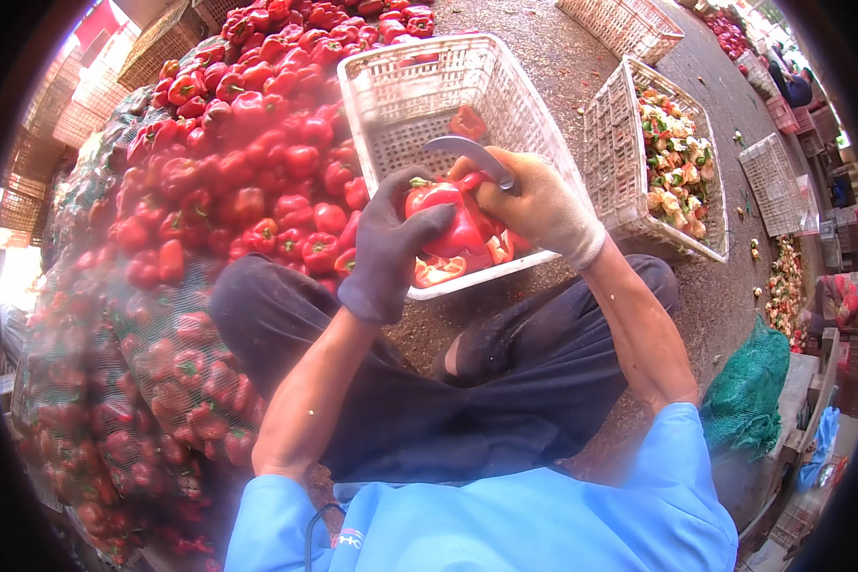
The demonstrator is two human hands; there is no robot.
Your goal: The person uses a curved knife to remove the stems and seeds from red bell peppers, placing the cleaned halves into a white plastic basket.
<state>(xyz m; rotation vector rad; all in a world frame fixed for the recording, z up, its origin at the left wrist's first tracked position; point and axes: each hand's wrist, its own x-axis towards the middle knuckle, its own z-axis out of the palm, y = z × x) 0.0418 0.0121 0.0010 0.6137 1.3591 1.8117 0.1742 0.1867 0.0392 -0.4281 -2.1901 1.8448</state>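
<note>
My left hand (pixel 391 248), in a dark grey glove, is closed around the left side of a red bell pepper (pixel 453 229). In a yellowish glove, my right hand (pixel 539 205) grips a small knife with a curved blade (pixel 462 148), which points up and to the left. The fingers of that hand also touch the pepper's right side. Both hands are over the near end of a white plastic crate (pixel 543 124). Inside the crate lie cut red pepper pieces (pixel 467 122), some of them partly hidden under my hands.
A big heap of red peppers (pixel 276 143) spreads at the left, with filled net sacks (pixel 191 362) nearer me. To the right stands a crate (pixel 620 143) of pepper cores and scraps (pixel 677 157). Farther right are a green net sack (pixel 748 391) and another crate (pixel 772 181).
</note>
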